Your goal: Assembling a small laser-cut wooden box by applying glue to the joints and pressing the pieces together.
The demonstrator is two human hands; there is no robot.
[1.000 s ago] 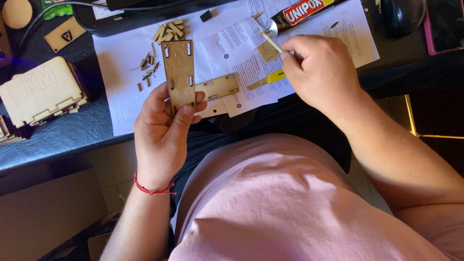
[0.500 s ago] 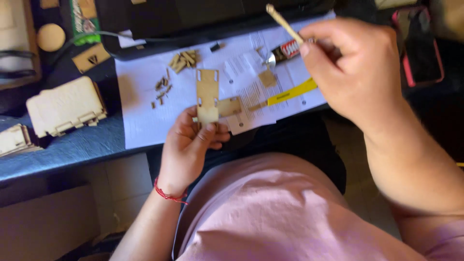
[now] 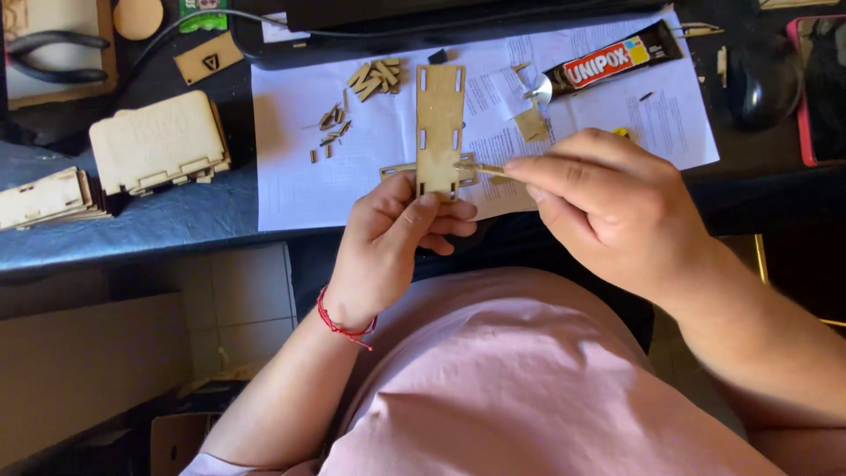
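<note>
Our left hand [image 3: 397, 238] is clamped on a slotted wooden panel [image 3: 439, 128], held upright above white paper sheets [image 3: 379, 150]; our right hand [image 3: 608, 207] pinches a thin wooden stick [image 3: 480, 167] touching the panel; a glue tube [image 3: 608, 60] lies on the paper behind.

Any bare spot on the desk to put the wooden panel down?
Bare white paper left of the wooden panel, below the small wood bits. Crowded: the glue tube side on the right, and the wooden box on the left.
</note>
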